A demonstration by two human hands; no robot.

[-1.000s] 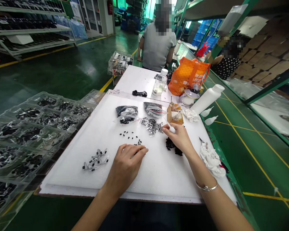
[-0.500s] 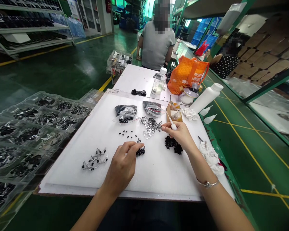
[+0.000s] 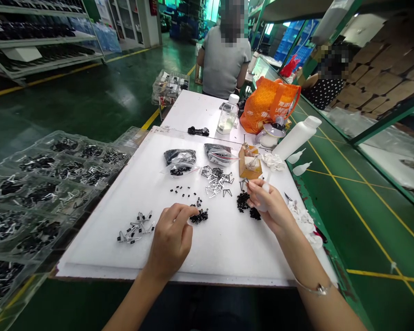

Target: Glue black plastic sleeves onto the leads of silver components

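My left hand is closed, thumb and forefinger together at the edge of a pile of small black pieces. Whatever sits between those fingertips is too small to make out. A white dropper with a pointed tip is held in my right hand, partly hidden by the fingers. At that hand's fingertips shows a small bent wire clip, above a heap of black bits. Loose wire clips lie between the hands, farther back. Clips with black ends lie left of my left hand.
Two plastic bags of black parts lie mid-table, near a small yellow box. Behind stand a clear bottle, an orange bag and a white bottle. Compartment trays line the left; a person sits ahead.
My right hand has moved right and toward me, from the loose wire clips to above the black heap, a clip now at its fingertips. My left fingertips have shifted slightly left.
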